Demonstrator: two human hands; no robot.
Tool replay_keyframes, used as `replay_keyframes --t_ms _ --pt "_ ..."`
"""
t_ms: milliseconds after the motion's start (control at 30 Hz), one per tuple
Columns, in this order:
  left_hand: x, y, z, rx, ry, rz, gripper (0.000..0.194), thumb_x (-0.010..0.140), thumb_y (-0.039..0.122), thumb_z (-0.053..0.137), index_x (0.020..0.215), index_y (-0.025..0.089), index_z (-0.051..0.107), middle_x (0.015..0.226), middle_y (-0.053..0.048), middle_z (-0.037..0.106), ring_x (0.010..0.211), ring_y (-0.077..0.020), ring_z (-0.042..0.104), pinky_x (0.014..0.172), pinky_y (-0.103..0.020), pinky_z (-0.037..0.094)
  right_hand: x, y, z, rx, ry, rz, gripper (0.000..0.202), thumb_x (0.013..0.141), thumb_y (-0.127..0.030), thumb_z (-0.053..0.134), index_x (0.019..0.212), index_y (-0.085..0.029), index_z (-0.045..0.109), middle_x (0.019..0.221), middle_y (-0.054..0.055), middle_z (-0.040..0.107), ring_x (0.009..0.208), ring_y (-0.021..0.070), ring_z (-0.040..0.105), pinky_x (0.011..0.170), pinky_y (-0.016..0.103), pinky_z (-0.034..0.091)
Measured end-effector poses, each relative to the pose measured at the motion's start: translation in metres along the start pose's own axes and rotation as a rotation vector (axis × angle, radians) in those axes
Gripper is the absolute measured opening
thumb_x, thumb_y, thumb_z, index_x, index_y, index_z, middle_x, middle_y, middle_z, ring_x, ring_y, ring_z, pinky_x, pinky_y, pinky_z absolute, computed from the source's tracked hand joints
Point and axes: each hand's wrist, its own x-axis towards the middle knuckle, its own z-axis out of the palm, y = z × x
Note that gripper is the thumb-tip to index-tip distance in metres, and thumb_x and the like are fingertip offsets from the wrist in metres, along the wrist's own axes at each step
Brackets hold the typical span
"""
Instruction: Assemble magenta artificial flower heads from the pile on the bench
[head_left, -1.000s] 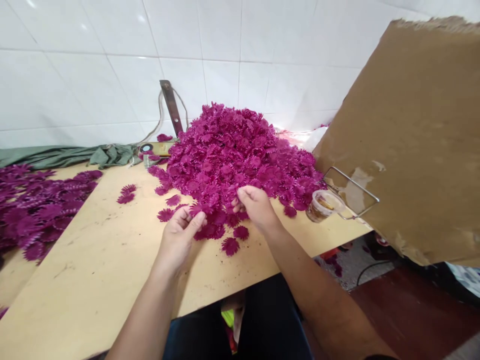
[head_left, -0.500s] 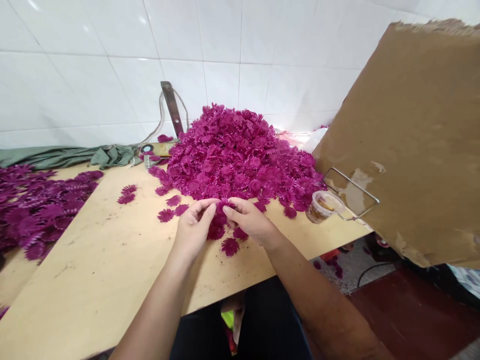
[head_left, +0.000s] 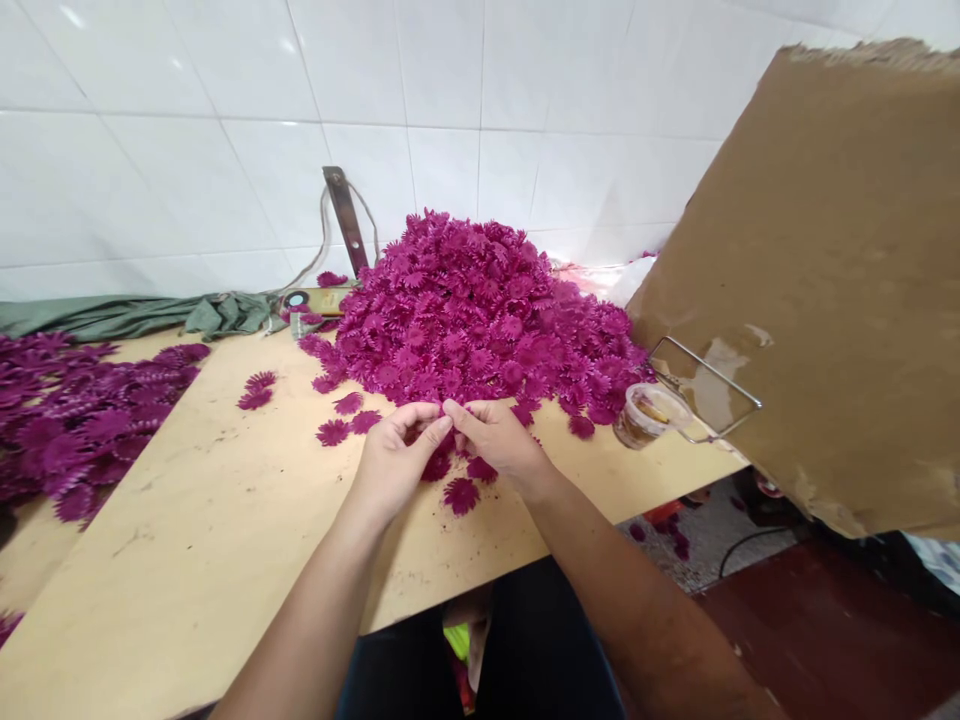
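Note:
My left hand and my right hand meet in front of a big heap of magenta artificial flowers. Thumbs and forefingers of both hands are pinched together, tips nearly touching. Between them is a magenta artificial flower, mostly hidden by the fingers and hard to tell from the heap behind. Just below my hands a loose flower lies flat on the wooden board, and another is close to my right hand. More single flowers lie left of my left hand.
A second flower pile spreads at the left. A lidded clear plastic tub and a metal wire handle are at the right, beside a large leaning cardboard sheet. Green cloth and a metal bar are along the tiled wall.
My fingertips have come closer together, with the right thumb and forefinger now meeting the left ones. The magenta flower between them shows less than before.

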Motion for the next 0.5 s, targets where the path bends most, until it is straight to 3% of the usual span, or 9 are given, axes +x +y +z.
replay_keyframes --t_ms 133,233,300,367,433,500 --pt "0.012 -0.001 -0.005 -0.197 0.185 -0.016 0.028 0.05 0.034 0.075 0.06 0.016 0.056 0.054 0.004 0.054 0.05 -0.0077 0.046 0.052 -0.021 0.038 -0.004 -0.003 0.002 0.066 -0.052 0.02 0.045 0.071 -0.056 0.052 0.051 -0.017 0.043 0.042 -0.007 0.033 0.039 0.0043 0.025 0.041 0.022 0.019" --pt "0.032 -0.002 -0.022 -0.211 0.335 -0.007 0.026 0.057 0.035 0.067 0.061 0.017 0.05 0.053 0.005 0.048 0.047 -0.007 0.042 0.048 -0.02 0.036 -0.004 -0.004 -0.005 -0.012 -0.005 0.005 0.04 0.071 -0.052 0.053 0.054 -0.018 0.042 0.048 -0.006 0.036 0.043 0.0054 0.03 0.043 0.022 0.024" --pt "0.048 -0.002 -0.04 0.002 0.367 0.033 0.018 0.059 0.028 0.063 0.069 0.017 0.053 0.062 0.002 0.053 0.054 -0.0096 0.048 0.053 -0.022 0.04 0.002 -0.002 -0.016 -0.185 0.078 -0.044 0.029 0.072 -0.044 0.054 0.061 -0.017 0.049 0.055 -0.003 0.044 0.05 0.0083 0.04 0.05 0.024 0.034" --pt "0.064 -0.001 -0.064 0.357 0.407 0.07 0.025 0.058 0.017 0.06 0.082 0.016 0.057 0.079 -0.004 0.058 0.07 -0.0149 0.056 0.064 -0.027 0.046 0.011 0.002 -0.028 -0.413 0.217 -0.099 0.016 0.069 -0.031 0.057 0.076 -0.017 0.058 0.071 0.002 0.054 0.061 0.013 0.05 0.062 0.029 0.043" --pt "0.076 0.003 -0.091 0.704 0.5 0.07 0.04 0.056 0.008 0.057 0.094 0.016 0.058 0.102 -0.01 0.057 0.091 -0.0211 0.057 0.079 -0.032 0.046 0.02 0.004 -0.037 -0.643 0.36 -0.187 0.028 0.066 -0.02 0.055 0.094 -0.016 0.061 0.089 0.009 0.058 0.077 0.0191 0.056 0.077 0.037 0.045" --pt "0.085 0.008 -0.118 0.805 0.565 0.049 0.043 0.056 0.005 0.054 0.098 0.015 0.059 0.115 -0.015 0.052 0.108 -0.027 0.051 0.094 -0.038 0.038 0.024 0.005 -0.044 -0.833 0.438 -0.306 0.039 0.066 -0.013 0.05 0.104 -0.016 0.061 0.102 0.013 0.059 0.094 0.0241 0.055 0.089 0.042 0.041"
